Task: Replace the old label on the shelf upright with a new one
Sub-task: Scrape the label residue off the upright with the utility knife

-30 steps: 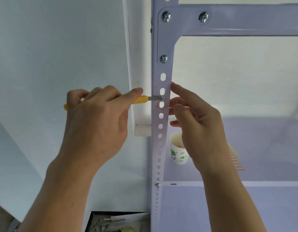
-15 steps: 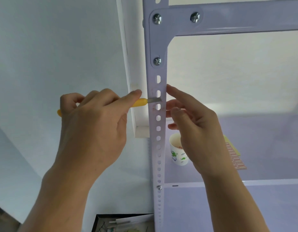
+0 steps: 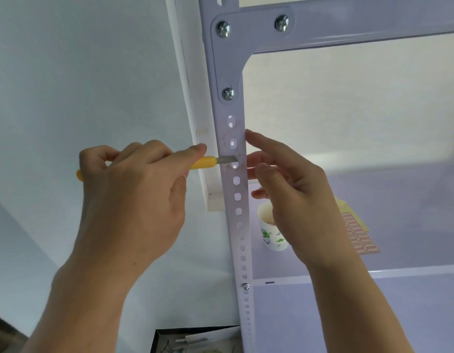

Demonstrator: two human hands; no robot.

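Observation:
The white perforated shelf upright [image 3: 240, 225] runs down the middle of the view. Faint reddish label residue [image 3: 224, 141] marks it around its upper holes. My left hand [image 3: 134, 197] grips a yellow-handled scraper knife [image 3: 205, 162], index finger stretched along the handle, and the metal blade lies flat against the upright's face. My right hand [image 3: 292, 184] is at the upright's right edge, index fingertip touching it, the other fingers loosely curled with nothing visible in them. A sheet of new red-bordered labels [image 3: 358, 235] lies on the shelf board behind my right wrist.
A paper cup [image 3: 268, 233] with a green print stands on the shelf board [image 3: 412, 217], partly behind my right hand. A black tray [image 3: 195, 340] of small items sits at the bottom. A bolted crossbar [image 3: 373, 20] spans the top; a white wall post [image 3: 192, 118] stands left of the upright.
The view has shifted slightly, so the upright sits further left and lower in frame. Both hands stay at the same spot on the upright, blade still against it.

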